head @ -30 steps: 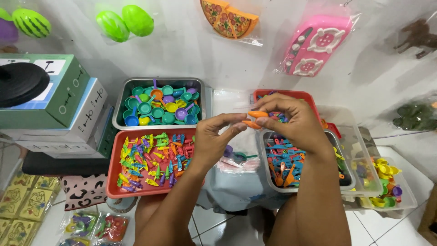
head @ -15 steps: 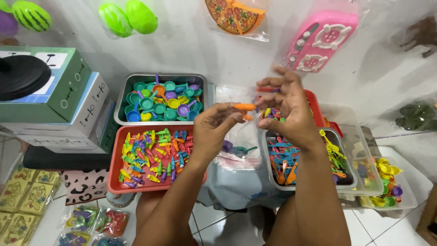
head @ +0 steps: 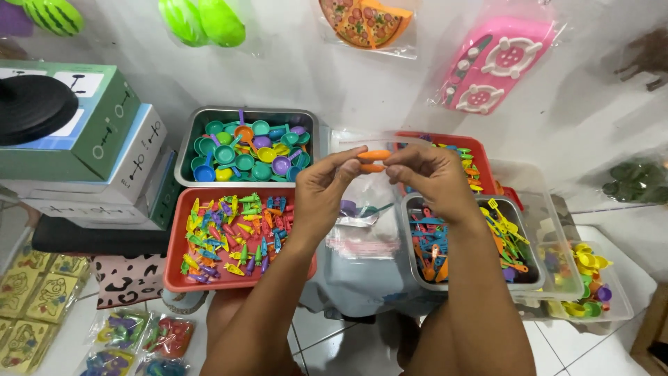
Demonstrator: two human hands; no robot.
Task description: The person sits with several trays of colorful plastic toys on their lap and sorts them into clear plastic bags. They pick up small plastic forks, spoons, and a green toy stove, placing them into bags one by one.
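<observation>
At the far left a green and white box (head: 83, 132) sits on stacked boxes. Next to it a metal tray (head: 182, 157) holds small toy pans in blue, green and purple, and just below it a red tray (head: 174, 268) is full of tiny mixed-colour toy pieces.

The left hand (head: 323, 195) is raised over the middle, fingers curled, thumb and forefinger pinched on the left end of an orange toy piece (head: 374, 155). The piece lies with its long axis roughly level, running left to right, held in the air between both hands above a clear plastic bag (head: 362, 230). A second orange bit shows just under it.

The right hand (head: 435, 181) pinches the right end, other fingers loosely bent. Below it a grey tray (head: 412, 237) holds toy utensils, and a clear tub (head: 557, 230) sits further right
</observation>
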